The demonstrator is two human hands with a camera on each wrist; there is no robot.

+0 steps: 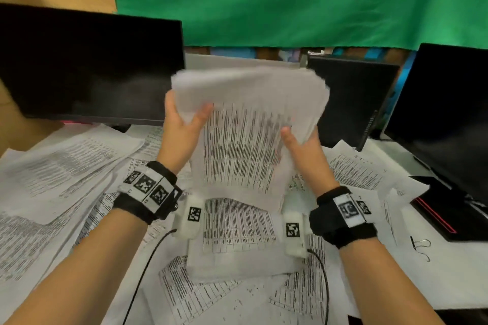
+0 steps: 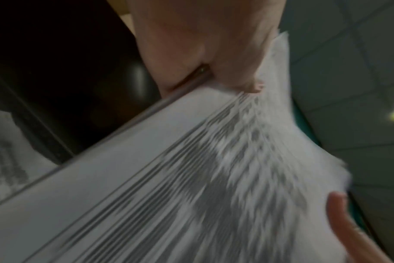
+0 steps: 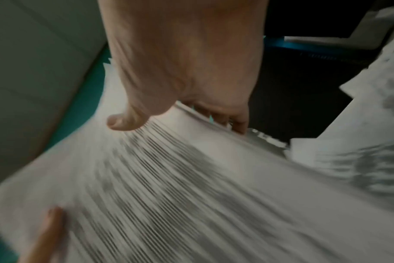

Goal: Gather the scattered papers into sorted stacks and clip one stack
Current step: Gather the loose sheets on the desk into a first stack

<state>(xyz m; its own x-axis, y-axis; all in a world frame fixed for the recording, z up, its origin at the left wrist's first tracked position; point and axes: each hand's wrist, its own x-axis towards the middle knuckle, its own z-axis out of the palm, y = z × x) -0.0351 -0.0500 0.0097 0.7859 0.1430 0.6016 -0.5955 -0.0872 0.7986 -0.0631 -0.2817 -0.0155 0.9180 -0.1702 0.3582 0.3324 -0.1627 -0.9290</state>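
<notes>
I hold a thick stack of printed papers [image 1: 245, 134] upright over the desk, blurred by motion. My left hand [image 1: 182, 124] grips its left edge, thumb on the front page and fingers behind. My right hand [image 1: 301, 145] grips the right edge the same way. In the left wrist view the stack [image 2: 191, 178] fills the frame under my left thumb [image 2: 252, 85]. In the right wrist view the stack [image 3: 191, 178] lies under my right thumb [image 3: 122, 122]. Another page with a table [image 1: 237, 224] lies flat below the stack. A binder clip [image 1: 421, 244] rests on the desk at the right.
Loose printed sheets [image 1: 58, 174] cover the white desk [image 1: 435, 272] on all sides. A dark monitor [image 1: 87, 65] stands at the back left, another monitor [image 1: 443, 113] at the right. A black computer case [image 1: 351, 97] stands behind the stack. A black-and-red laptop [image 1: 443, 213] lies at the right edge.
</notes>
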